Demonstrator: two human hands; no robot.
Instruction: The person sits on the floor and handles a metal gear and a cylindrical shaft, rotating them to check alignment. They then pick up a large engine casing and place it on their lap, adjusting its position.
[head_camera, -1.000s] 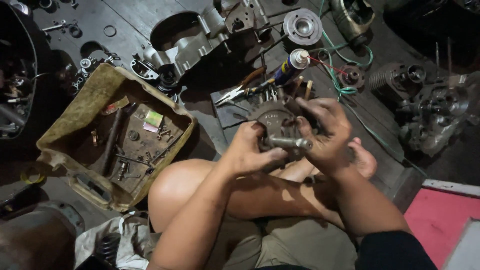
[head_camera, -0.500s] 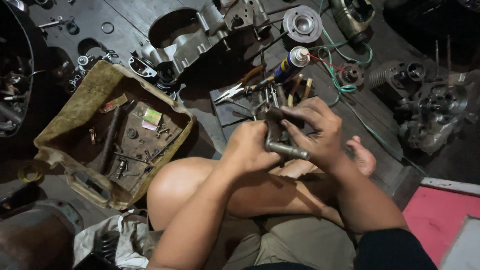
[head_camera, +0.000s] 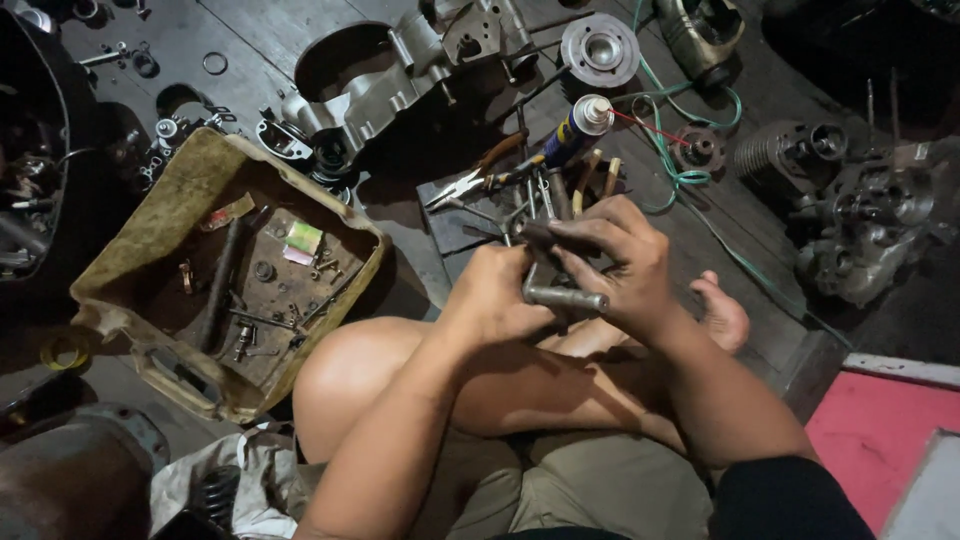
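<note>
Shaft (head_camera: 565, 297), grey steel, cylindrical, greasy, lying horizontal, clamped by left hand (head_camera: 495, 295) at 9 o'clock, right hand (head_camera: 625, 265) at 3.

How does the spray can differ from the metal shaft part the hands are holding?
The spray can lies on the floor, untouched; the metal shaft part is held up in the grip of the left hand and right hand. The can is blue and yellow with a white cap; the shaft is bare grey metal. Both are roughly cylindrical.
</note>
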